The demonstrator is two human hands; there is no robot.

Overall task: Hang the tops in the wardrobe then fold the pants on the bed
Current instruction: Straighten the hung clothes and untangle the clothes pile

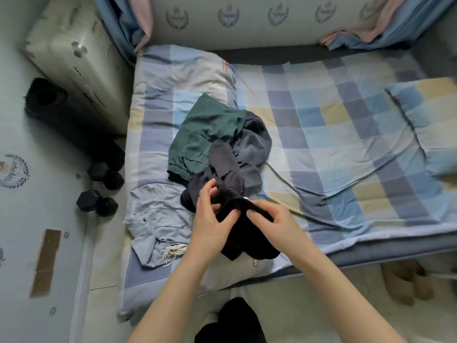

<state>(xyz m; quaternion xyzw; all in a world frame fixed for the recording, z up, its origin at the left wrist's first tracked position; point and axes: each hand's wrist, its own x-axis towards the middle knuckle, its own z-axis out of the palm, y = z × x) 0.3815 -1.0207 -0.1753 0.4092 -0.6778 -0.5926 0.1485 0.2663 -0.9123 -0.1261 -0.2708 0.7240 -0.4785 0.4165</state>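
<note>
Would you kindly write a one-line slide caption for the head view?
Both hands, left and right, grip a black garment over the checked bed, beside a heap of green and grey clothes.

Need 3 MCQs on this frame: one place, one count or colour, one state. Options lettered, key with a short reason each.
1. Where do the dumbbells lie?
A on the bed
B on the floor left of the bed
C on the pillow

2. What colour is the garment with the elastic cuff?
A green
B red
C white

3. What are the hands doing?
A both hang idle
B both grip the black garment
C one grips a hanger

B: they lie on the floor beside the bed.
A: it is dark green.
B: left hand and right hand curl fingers into it.
</note>
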